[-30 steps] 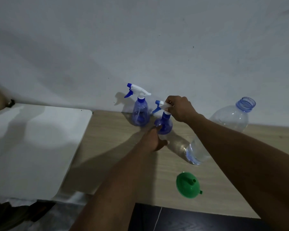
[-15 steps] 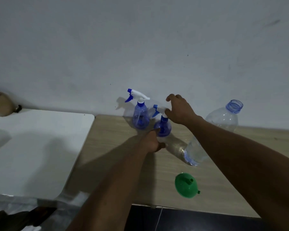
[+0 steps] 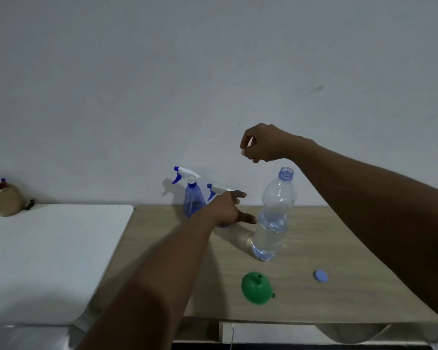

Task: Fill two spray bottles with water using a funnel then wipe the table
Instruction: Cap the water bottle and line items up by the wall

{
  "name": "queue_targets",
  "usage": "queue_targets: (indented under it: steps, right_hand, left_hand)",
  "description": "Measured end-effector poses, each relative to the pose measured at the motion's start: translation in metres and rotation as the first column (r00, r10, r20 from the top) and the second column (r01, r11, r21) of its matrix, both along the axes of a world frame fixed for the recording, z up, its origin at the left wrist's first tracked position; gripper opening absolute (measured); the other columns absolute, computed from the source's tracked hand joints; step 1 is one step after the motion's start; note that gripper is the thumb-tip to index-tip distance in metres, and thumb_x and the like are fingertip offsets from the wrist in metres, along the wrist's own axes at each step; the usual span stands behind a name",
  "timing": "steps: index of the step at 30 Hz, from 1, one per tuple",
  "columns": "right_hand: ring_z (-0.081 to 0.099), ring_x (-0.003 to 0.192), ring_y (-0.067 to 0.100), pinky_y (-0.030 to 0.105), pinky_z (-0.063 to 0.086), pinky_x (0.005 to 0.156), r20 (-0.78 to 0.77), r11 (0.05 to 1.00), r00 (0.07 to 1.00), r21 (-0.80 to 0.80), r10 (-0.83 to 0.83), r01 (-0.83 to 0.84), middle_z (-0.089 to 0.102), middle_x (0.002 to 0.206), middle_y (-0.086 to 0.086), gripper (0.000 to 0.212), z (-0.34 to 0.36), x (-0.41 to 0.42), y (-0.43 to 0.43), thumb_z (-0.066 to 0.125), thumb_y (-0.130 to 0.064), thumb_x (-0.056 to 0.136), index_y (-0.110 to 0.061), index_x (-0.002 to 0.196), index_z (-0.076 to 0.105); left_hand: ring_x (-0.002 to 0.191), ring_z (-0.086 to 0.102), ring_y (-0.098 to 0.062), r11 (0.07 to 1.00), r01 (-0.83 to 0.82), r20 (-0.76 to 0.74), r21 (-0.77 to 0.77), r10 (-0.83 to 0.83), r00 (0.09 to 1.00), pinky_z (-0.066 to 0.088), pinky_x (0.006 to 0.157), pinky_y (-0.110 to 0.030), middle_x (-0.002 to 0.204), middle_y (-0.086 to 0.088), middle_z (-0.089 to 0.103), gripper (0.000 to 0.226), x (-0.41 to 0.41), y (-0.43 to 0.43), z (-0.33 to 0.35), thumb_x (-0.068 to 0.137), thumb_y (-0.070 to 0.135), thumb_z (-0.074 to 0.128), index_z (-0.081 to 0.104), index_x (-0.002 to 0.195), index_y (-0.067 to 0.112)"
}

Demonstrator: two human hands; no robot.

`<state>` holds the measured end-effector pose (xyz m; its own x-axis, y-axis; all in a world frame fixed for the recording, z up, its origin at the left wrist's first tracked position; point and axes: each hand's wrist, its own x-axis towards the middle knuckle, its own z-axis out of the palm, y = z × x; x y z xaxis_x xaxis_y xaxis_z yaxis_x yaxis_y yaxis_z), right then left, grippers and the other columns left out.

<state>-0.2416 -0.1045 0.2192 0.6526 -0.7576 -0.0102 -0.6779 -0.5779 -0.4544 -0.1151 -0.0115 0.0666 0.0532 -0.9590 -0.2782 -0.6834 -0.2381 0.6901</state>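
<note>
**Left hand on a spray bottle, right hand raised**

The left hand point(image 3: 228, 209) wraps round the nearer translucent blue spray bottle with a white trigger head point(image 3: 220, 190), which stands on the pale wooden tabletop point(image 3: 313, 236) just beside a second, matching blue spray bottle point(image 3: 194, 203). The right hand point(image 3: 263, 144) hangs above them, fingers curled on a small white object point(image 3: 243, 152) too hidden to identify. An uncapped clear plastic water bottle point(image 3: 273, 218) stands near; the green plastic funnel point(image 3: 255, 291) lies spout-up by the front edge.
</note>
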Motion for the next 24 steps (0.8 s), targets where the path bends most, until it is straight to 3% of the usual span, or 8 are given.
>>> queue_targets:
  steps: [5,9,12,17,20,24]
  right_hand:
    - [0.074,0.078,0.019,0.032,0.057,0.062,0.065,0.997,0.994,0.007,-0.082,0.082,0.075,0.080,0.005,0.011,0.005,-0.065,-0.006,0.065,-0.022,0.090,-0.014,0.096,0.067]
    - [0.072,0.079,0.018,0.024,0.049,0.057,0.123,0.984,0.976,0.050,-0.177,0.172,0.074,0.080,0.007,0.014,-0.023,-0.115,-0.016,0.067,-0.028,0.089,-0.015,0.094,0.069]
    - [0.073,0.077,0.020,0.027,0.053,0.055,0.146,0.967,0.963,0.146,-0.228,0.207,0.074,0.082,0.009,0.016,-0.063,-0.145,-0.021,0.067,-0.027,0.090,-0.012,0.094,0.070]
    - [0.070,0.076,0.021,0.021,0.045,0.057,0.044,0.935,0.959,0.239,-0.279,0.261,0.073,0.079,0.006,0.014,-0.156,-0.185,-0.014,0.073,-0.026,0.086,-0.013,0.092,0.072]
    - [0.067,0.090,0.021,0.021,0.044,0.074,-0.091,0.917,0.957,0.274,-0.276,0.290,0.073,0.092,0.006,0.019,-0.212,-0.208,-0.003,0.077,-0.023,0.081,-0.015,0.098,0.072]
    - [0.065,0.102,0.027,0.026,0.047,0.082,-0.241,0.935,0.956,0.272,-0.166,0.230,0.069,0.111,0.012,0.036,-0.264,-0.234,0.013,0.076,-0.016,0.079,-0.015,0.114,0.069]
  left_hand:
    - [0.139,0.045,-0.023,0.991,-0.045,-0.073,-0.122,0.036,0.997,0.042,0.110,-0.038,0.156,-0.001,0.040,0.110,-0.050,0.003,0.005,0.066,0.047,0.091,0.030,0.156,0.028]
    - [0.120,0.060,-0.019,0.959,-0.155,-0.174,-0.239,0.115,0.978,0.050,0.104,-0.044,0.133,0.007,0.060,0.106,-0.086,-0.001,-0.004,0.051,0.068,0.088,0.044,0.140,0.030]
    - [0.121,0.056,-0.022,0.938,-0.270,-0.247,-0.219,0.214,0.945,0.049,0.100,-0.035,0.134,0.002,0.055,0.109,-0.102,0.002,-0.015,0.063,0.050,0.091,0.028,0.149,0.031]
    - [0.115,0.064,-0.023,0.875,-0.400,-0.253,-0.272,0.336,0.907,0.053,0.100,-0.043,0.133,-0.005,0.062,0.102,-0.113,0.004,-0.028,0.060,0.057,0.090,0.033,0.144,0.039]
    - [0.111,0.066,-0.020,0.866,-0.417,-0.220,-0.275,0.366,0.904,0.055,0.096,-0.044,0.127,-0.002,0.065,0.099,-0.117,0.006,-0.031,0.060,0.060,0.089,0.035,0.141,0.042]
    - [0.112,0.064,-0.019,0.851,-0.435,-0.166,-0.294,0.403,0.900,0.053,0.097,-0.042,0.116,0.004,0.066,0.095,-0.126,0.005,-0.034,0.060,0.065,0.086,0.036,0.139,0.044]
